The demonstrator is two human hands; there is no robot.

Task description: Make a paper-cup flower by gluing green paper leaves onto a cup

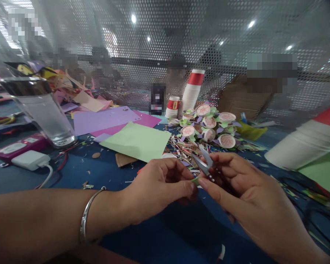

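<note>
My left hand (163,181), with a silver bangle on its wrist, pinches a small piece of green paper (195,180) between thumb and fingers. Close beside it, my right hand (242,190) is closed around a pair of scissors (205,165), blades apart and pointing up and away. The thumb of that hand also reaches the green piece's right end. Fingers hide the scissor handles and most of the paper. Behind both hands lies a heap of paper cup pieces (209,123) with red printing and green and purple paper bits attached.
Green (139,141) and purple paper sheets (104,119) lie beyond my left hand. A glass of water (46,113), a white charger (31,160) and a purple box stand left. Stacked paper cups (305,143) lean at right; more cups (191,90) stand behind. Scraps litter the blue table.
</note>
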